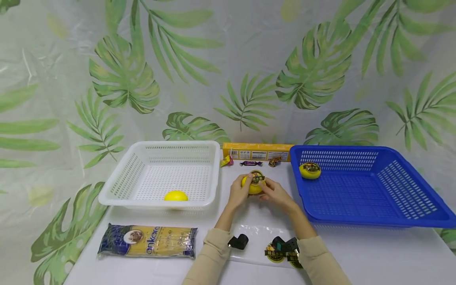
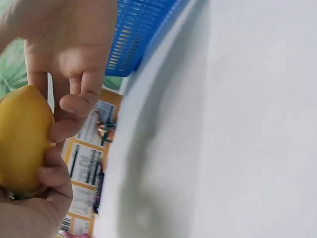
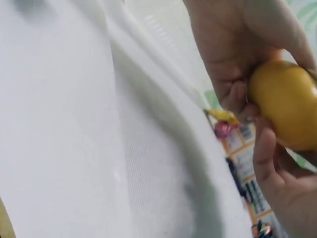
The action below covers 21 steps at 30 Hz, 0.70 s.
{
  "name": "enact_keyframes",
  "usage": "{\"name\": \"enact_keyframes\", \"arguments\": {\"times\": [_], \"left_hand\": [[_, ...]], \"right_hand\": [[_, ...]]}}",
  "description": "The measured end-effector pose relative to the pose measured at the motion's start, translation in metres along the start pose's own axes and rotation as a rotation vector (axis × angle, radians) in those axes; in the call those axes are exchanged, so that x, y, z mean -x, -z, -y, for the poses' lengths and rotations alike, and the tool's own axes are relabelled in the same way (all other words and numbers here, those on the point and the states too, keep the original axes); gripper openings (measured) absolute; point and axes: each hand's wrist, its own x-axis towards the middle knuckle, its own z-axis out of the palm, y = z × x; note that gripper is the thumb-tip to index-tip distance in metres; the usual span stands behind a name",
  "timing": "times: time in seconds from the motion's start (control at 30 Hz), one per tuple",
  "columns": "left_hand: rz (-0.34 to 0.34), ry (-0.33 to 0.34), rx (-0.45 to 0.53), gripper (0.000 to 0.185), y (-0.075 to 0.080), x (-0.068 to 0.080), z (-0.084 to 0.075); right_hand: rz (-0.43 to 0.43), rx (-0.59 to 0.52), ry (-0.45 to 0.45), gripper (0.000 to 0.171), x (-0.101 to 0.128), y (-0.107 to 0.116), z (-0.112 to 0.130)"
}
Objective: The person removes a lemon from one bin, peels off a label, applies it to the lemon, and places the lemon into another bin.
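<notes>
Both hands hold a yellow lemon (image 1: 254,187) above the middle of the table. A round black-and-gold sticker (image 1: 257,178) lies on its upper side. My left hand (image 1: 239,190) grips the lemon from the left, with the thumb over the top by the sticker. From the other side my right hand (image 1: 277,194) holds it, thumb and fingertips at the sticker's right edge. The left wrist view shows the lemon's plain side (image 2: 24,141), with left fingers curled below it. In the right wrist view, the lemon (image 3: 285,104) sits between both hands.
Left stands a white basket (image 1: 107,198) with a lemon (image 1: 176,195); right, a blue basket (image 1: 356,219) with a stickered lemon (image 1: 310,171). A yellow box (image 1: 258,151) and wrapped candies (image 1: 251,163) lie behind. A pasta pack (image 1: 147,241) and a sticker sheet (image 1: 254,253) lie in front.
</notes>
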Motion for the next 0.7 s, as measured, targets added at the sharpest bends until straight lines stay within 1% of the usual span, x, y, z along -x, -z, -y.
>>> {"name": "enact_keyframes", "arguments": {"times": [0.03, 0.1, 0.17, 0.27, 0.4, 0.47, 0.53, 0.6, 0.7], "left_hand": [[-0.007, -0.004, 0.009, 0.040, 0.001, 0.002, -0.004], [-0.023, -0.038, 0.011, 0.037, 0.001, 0.004, -0.010], [-0.045, -0.094, -0.004, 0.037, 0.000, 0.007, -0.015], [-0.101, -0.196, -0.048, 0.035, -0.001, 0.010, -0.019], [-0.160, -0.291, -0.067, 0.034, -0.004, 0.012, -0.019], [-0.183, -0.314, -0.062, 0.033, -0.006, 0.013, -0.019], [-0.201, -0.324, -0.041, 0.033, -0.007, 0.015, -0.019], [-0.213, -0.315, -0.018, 0.031, -0.008, 0.016, -0.019], [-0.207, -0.290, 0.014, 0.030, -0.008, 0.019, -0.019]], "right_hand": [[-0.032, -0.003, -0.013, 0.050, 0.000, -0.002, 0.004], [-0.110, -0.001, -0.020, 0.052, -0.001, -0.008, 0.013], [-0.208, 0.036, -0.017, 0.051, -0.003, -0.014, 0.020], [-0.342, 0.109, -0.015, 0.048, -0.005, -0.021, 0.027], [-0.478, 0.135, -0.040, 0.049, -0.005, -0.027, 0.032], [-0.521, 0.118, -0.032, 0.049, -0.005, -0.029, 0.032], [-0.545, 0.090, -0.007, 0.046, -0.004, -0.031, 0.031], [-0.559, 0.050, 0.007, 0.043, -0.002, -0.032, 0.031], [-0.565, -0.013, 0.016, 0.038, 0.001, -0.033, 0.033]]}}
